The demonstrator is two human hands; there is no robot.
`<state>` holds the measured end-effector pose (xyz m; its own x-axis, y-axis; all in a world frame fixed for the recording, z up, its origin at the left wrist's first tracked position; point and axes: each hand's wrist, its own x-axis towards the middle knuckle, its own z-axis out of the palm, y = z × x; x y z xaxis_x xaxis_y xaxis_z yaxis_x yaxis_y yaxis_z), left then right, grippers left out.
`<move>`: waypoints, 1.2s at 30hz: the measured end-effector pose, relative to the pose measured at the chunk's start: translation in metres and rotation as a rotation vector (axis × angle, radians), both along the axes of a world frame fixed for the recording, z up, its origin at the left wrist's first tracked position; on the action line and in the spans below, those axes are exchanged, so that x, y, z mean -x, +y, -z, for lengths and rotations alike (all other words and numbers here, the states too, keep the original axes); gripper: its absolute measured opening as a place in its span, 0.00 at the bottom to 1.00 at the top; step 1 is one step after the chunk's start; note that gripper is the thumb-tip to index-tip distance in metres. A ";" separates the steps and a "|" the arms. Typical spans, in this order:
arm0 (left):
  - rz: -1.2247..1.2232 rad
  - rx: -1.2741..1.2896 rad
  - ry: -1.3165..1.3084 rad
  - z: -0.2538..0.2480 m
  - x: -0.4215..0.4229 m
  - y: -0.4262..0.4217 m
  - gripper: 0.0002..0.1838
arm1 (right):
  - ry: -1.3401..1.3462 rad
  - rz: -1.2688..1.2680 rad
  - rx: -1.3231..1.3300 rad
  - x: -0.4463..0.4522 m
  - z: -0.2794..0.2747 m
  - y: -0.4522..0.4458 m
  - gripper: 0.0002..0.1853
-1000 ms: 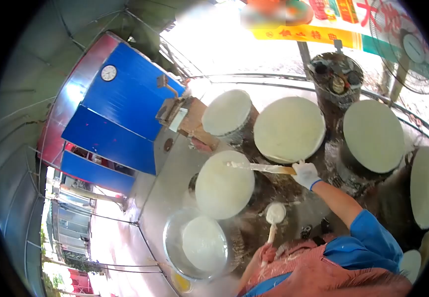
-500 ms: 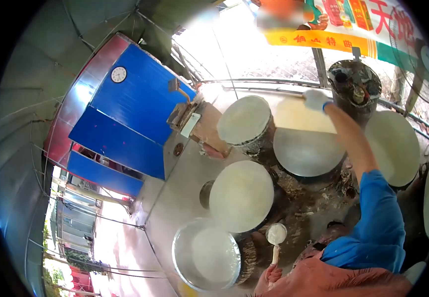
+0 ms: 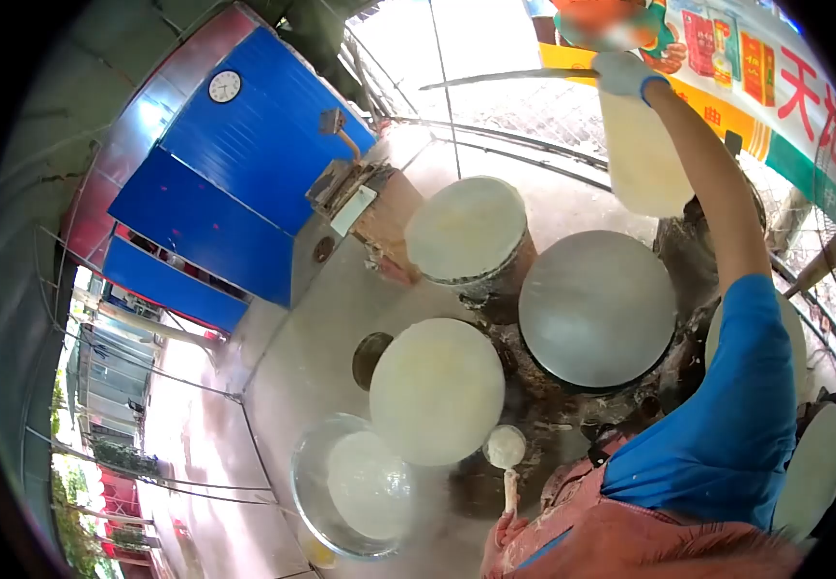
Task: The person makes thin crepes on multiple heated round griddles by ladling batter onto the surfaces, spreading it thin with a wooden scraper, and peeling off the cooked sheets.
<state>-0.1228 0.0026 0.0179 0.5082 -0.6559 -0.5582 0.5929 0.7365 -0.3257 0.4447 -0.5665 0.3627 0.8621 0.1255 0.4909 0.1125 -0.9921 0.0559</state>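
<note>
My gloved right hand (image 3: 622,74) is raised at the top, closed around the handle of a long thin blade (image 3: 509,76) that points left. A pale thin sheet (image 3: 642,159) hangs down just below that hand. Under it to the left is a bare grey round griddle (image 3: 597,309). Low in the view, my left hand (image 3: 508,527) is closed on the handle of a ladle (image 3: 506,447), whose round head has pale batter on it. The ladle head is beside a griddle covered by a pale round sheet (image 3: 437,391).
A large metal basin (image 3: 307,482) of pale batter stands at the lower left. Other covered griddles stand at the back (image 3: 466,230) and at the right (image 3: 811,473). Beyond are a cardboard box (image 3: 389,212), a railing, a banner (image 3: 784,87) and a blue panelled wall (image 3: 244,154).
My right hand has risen from the middle griddle with the blade, and the sheet has come off it, leaving its surface bare. My left hand still holds the ladle low down.
</note>
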 end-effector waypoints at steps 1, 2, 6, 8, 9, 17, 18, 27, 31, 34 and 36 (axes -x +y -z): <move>-0.002 -0.010 0.000 -0.001 -0.002 0.001 0.17 | 0.050 0.021 0.061 -0.016 -0.004 0.017 0.11; -0.007 -0.018 -0.004 -0.001 -0.003 0.002 0.17 | 0.032 0.011 0.032 -0.010 -0.013 0.048 0.11; -0.064 -0.038 -0.037 0.002 -0.008 -0.003 0.17 | 0.212 0.026 0.068 -0.057 -0.007 0.135 0.15; -0.103 -0.057 -0.053 0.003 -0.009 -0.004 0.17 | 0.273 0.028 0.041 -0.078 -0.005 0.173 0.17; -0.125 -0.067 -0.057 0.001 -0.009 -0.005 0.17 | 0.327 0.048 0.007 -0.089 -0.011 0.190 0.18; -0.249 -0.167 -0.059 -0.011 -0.013 -0.007 0.17 | 0.097 -0.114 -0.831 -0.164 0.003 0.175 0.15; -0.262 -0.184 -0.062 -0.013 -0.016 -0.007 0.17 | 0.112 -0.147 -0.944 -0.170 0.032 0.168 0.17; -0.368 -0.395 -0.043 -0.042 -0.046 -0.018 0.18 | 0.397 0.301 -1.509 -0.184 0.423 0.230 0.18; -0.400 -0.487 -0.001 -0.057 -0.042 -0.021 0.18 | 0.418 0.387 -1.403 -0.184 0.447 0.258 0.20; -0.426 -0.481 0.013 -0.060 -0.035 -0.020 0.19 | 0.456 0.352 -1.192 -0.165 0.425 0.248 0.23; -0.467 -0.454 0.007 -0.062 -0.026 -0.018 0.19 | 0.507 0.349 -1.011 -0.147 0.419 0.235 0.25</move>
